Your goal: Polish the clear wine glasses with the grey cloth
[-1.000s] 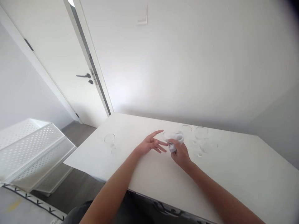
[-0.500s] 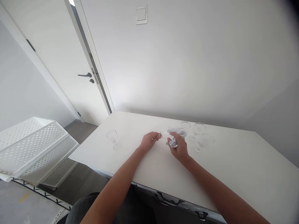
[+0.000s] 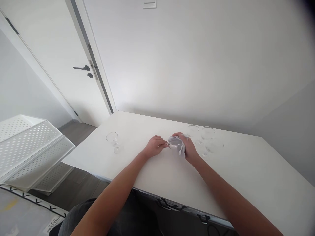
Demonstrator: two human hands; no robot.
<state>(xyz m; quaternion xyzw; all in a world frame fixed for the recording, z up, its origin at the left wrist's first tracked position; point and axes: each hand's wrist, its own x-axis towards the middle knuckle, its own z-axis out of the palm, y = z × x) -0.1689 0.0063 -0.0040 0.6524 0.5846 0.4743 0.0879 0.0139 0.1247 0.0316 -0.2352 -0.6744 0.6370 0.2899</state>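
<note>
Above the white table, a clear stemmed glass (image 3: 174, 145) lies tilted sideways between my hands. My left hand (image 3: 154, 146) pinches its stem, with the fingers pressed together. My right hand (image 3: 189, 146) is wrapped around a light grey cloth (image 3: 182, 149), which covers the far and right sides of the glass bowl. Part of the bowl is hidden behind the cloth and fingers. To the left of my left hand, another stemmed glass (image 3: 112, 137) stands on the table. Several more clear glasses (image 3: 208, 132) are grouped just beyond my right hand.
The white table (image 3: 147, 173) runs along a pale wall. Left of it stand a white perforated rack (image 3: 31, 144) and a door with a dark handle (image 3: 82, 68). Dark brackets (image 3: 169, 206) show under the table's front edge.
My right hand has turned and spread the cloth around the glass bowl, where before it was bunched at the bowl's right. My left hand stays at the stem. The view has tipped downward.
</note>
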